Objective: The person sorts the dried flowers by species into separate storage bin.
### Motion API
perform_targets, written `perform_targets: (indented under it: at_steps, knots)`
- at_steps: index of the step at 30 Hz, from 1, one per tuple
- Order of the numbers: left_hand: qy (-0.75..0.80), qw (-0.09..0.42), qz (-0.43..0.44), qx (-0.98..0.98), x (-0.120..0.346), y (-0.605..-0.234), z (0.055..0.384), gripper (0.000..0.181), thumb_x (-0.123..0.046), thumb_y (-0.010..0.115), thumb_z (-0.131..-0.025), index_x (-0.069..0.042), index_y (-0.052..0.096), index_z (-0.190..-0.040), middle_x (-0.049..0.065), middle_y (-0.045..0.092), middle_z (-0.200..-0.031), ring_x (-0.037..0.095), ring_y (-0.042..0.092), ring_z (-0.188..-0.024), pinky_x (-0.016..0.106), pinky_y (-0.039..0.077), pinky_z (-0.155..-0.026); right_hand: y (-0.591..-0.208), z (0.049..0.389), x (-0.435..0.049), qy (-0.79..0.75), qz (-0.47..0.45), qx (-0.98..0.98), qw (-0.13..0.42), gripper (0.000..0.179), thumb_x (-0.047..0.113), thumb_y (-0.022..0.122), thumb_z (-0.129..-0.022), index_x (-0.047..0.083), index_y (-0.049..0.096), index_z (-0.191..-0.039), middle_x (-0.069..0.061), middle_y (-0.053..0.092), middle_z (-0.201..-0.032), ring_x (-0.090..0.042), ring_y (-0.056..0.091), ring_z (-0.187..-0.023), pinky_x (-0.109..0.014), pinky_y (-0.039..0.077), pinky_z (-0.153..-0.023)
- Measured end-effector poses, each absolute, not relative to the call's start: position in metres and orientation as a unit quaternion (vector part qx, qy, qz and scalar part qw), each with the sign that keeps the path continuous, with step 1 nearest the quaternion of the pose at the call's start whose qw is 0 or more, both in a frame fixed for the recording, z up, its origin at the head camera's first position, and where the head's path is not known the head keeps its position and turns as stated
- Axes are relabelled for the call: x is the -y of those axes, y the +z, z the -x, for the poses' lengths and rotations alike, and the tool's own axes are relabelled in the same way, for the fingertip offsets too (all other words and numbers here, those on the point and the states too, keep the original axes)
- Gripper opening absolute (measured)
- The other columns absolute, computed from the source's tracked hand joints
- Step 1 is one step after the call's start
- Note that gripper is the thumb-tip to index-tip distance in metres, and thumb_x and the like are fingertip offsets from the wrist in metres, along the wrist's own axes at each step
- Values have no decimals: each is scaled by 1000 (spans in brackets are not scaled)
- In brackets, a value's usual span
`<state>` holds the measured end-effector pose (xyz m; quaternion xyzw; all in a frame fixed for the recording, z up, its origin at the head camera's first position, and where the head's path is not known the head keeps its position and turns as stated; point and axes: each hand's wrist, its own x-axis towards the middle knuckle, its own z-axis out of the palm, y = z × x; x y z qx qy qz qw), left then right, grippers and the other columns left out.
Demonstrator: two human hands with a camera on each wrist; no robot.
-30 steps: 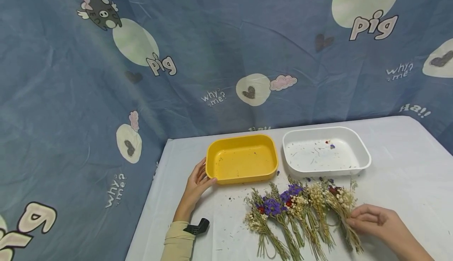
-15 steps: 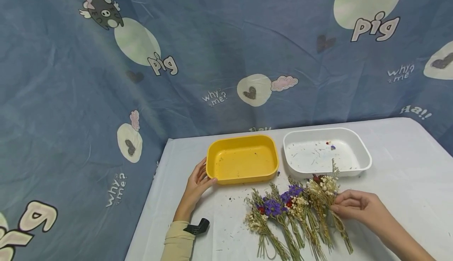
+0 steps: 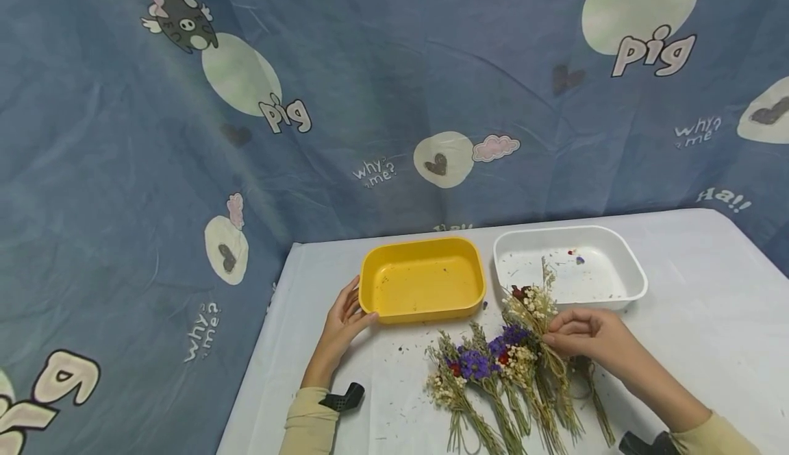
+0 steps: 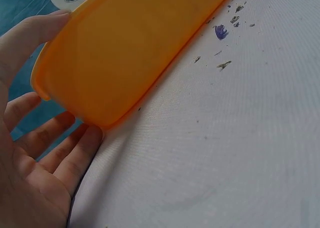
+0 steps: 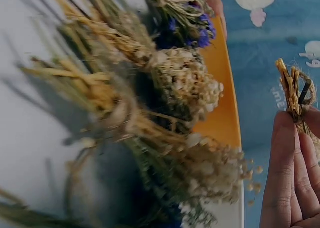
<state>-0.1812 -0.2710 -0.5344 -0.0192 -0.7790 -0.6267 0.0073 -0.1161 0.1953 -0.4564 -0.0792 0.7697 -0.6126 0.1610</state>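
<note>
My left hand (image 3: 342, 319) grips the near left corner of a yellow tray (image 3: 425, 314). The left wrist view has the thumb on the tray's rim (image 4: 65, 17) and the fingers against its end wall. My right hand (image 3: 585, 335) pinches a small dried flower bouquet (image 3: 535, 302) with cream blossoms and a dark red bloom. Its bound stems (image 5: 290, 87) stick up between thumb and fingertips in the right wrist view. Below it lie several more dried bouquets, among them one with purple flowers (image 3: 474, 364) and one with cream blossoms (image 3: 522, 359); some overlap.
A white tray (image 3: 635, 282) stands right of the yellow one, with small plant scraps on its floor. Crumbs of petal and stem dot the white tablecloth (image 3: 394, 393). A patterned blue cloth (image 3: 345, 99) hangs behind the table.
My right hand has carried the cream and dark red bouquet leftward and away from me, off the row's right end. The left hand has stayed at the yellow tray.
</note>
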Motion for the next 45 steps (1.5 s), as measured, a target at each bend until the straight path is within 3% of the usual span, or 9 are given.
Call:
perform_targets:
  at_steps: [16,28,40,45]
  knots:
    - [-629,5,25,777,270,-535,182,87,-10,84,-86,-30,38,-158,7,51,-154,29,53,-142,20,53,-107,-442,161,-153,-605,126,-764,186,32,22,77,-94,-5,66,-108,-2,77,-83,-18,71,-77,-39,63,-74]
    - [-631,7,27,775,269,-534,182,88,-13,85,-86,-31,39,-158,6,52,-154,28,54,-141,20,53,-107,-436,204,-112,-585,147,-770,207,29,22,78,-92,-2,71,-107,-7,79,-91,-20,75,-82,-47,65,-83]
    - [-633,8,36,773,270,-534,181,87,-9,83,-87,-30,38,-158,8,51,-154,30,53,-141,22,53,-108,-441,238,-76,-563,141,-784,220,26,21,80,-90,0,75,-105,-3,79,-86,-16,72,-75,-34,64,-77]
    - [-636,7,36,771,271,-534,181,87,-9,83,-87,-30,38,-159,9,51,-154,30,53,-141,21,52,-108,-440,251,-60,-539,133,-802,222,23,20,80,-90,0,76,-102,-4,79,-83,-15,75,-74,-36,66,-77]
